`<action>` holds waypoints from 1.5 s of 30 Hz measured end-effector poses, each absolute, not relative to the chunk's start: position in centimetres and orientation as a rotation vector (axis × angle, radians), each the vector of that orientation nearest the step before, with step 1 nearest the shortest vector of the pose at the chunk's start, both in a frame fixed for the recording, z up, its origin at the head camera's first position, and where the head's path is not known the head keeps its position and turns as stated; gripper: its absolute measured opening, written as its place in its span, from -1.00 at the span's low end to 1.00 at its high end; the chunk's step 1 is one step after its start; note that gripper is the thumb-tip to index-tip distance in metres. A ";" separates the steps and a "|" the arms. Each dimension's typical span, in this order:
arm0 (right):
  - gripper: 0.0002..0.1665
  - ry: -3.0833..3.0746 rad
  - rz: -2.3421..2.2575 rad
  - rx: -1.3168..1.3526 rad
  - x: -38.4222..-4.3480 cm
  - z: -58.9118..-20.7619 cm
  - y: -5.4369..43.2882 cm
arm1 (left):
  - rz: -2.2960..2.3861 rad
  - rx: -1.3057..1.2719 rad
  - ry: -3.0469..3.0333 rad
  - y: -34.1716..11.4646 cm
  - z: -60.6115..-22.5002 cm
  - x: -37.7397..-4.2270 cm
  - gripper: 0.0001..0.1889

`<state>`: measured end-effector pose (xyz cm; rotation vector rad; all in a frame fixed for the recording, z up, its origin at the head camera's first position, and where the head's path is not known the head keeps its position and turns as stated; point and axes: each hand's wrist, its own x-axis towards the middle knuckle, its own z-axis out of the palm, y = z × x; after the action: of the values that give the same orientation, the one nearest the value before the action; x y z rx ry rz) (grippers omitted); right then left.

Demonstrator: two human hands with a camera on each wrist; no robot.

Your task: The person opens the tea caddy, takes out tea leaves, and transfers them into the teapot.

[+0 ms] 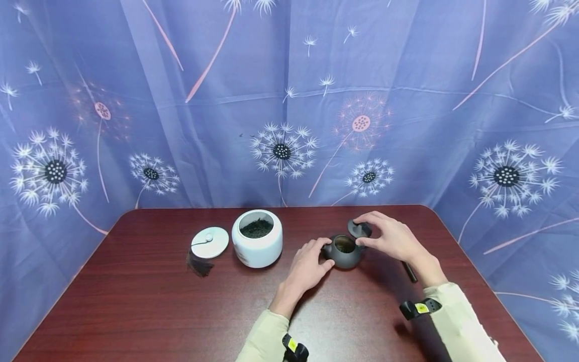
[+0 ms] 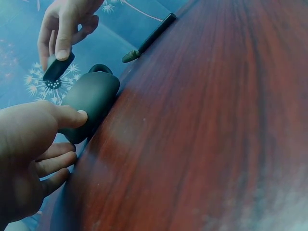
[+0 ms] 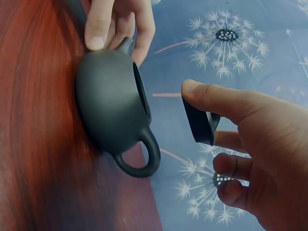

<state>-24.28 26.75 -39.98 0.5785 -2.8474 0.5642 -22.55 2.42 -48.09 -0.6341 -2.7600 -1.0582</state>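
Note:
A small dark teapot [image 1: 342,260] stands uncovered on the table, right of centre, its inside showing brownish. My left hand [image 1: 308,265] steadies it at the spout side, with the thumb [image 2: 77,115] on its body and fingers beyond. Just above the pot's opening, my right hand [image 1: 394,238] pinches the matching dark lid [image 3: 198,120] by its edge between thumb and fingers. The lid is tilted and apart from the rim. The pot's ring handle [image 3: 144,161] points toward the right-hand side.
Left of the pot stands a white jar [image 1: 258,251] holding dark tea leaves [image 1: 257,228]. Its white lid [image 1: 217,245] with a dark tassel [image 1: 199,265] lies beside it. A slim dark stick [image 2: 156,34] rests under the right forearm. A patterned curtain [image 1: 217,151] hangs behind the table.

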 end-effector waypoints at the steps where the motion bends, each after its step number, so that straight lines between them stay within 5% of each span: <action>1: -0.42 -2.846 0.567 0.583 -24.2 -40.0 26.6 | -1.058 -0.633 -2.764 2.4 -48.1 -22.6 -0.48; 45: -0.44 -2.816 0.601 0.788 -23.1 -42.0 23.7 | -1.040 -0.634 -2.787 2.5 -48.3 -22.8 -0.46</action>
<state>-23.13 23.71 -41.96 0.7877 -2.8161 0.6015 -22.81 2.45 -48.33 -0.6339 -2.7869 -1.0396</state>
